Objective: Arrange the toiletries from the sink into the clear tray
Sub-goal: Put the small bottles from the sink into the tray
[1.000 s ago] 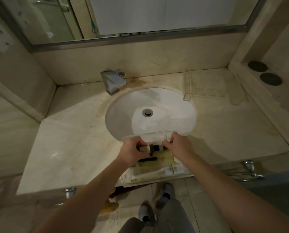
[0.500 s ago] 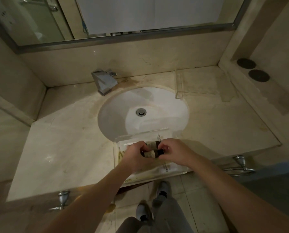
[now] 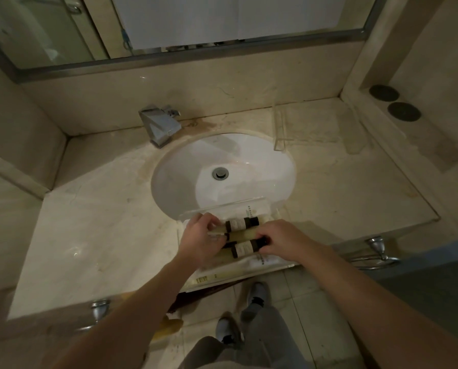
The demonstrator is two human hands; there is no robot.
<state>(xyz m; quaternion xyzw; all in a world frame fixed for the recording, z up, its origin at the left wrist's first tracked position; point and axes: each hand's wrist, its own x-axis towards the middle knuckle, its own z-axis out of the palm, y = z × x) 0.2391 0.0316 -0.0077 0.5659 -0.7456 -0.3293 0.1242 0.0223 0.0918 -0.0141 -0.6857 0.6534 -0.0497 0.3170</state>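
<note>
Both hands work in the tray (image 3: pixel 224 209) at the near edge of the surface (image 3: pixel 110 235), the left hand (image 3: pixel 200 239) and right hand (image 3: pixel 281 239) each closed on opposite ends of 3 bottles (image 3: pixel 242 235) lying left-to-right between them.

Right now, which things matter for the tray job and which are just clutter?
In play: small bottles, clear tray, left hand, right hand, sink.
Just there: faucet, second clear tray, two dark discs, towel bar.
</note>
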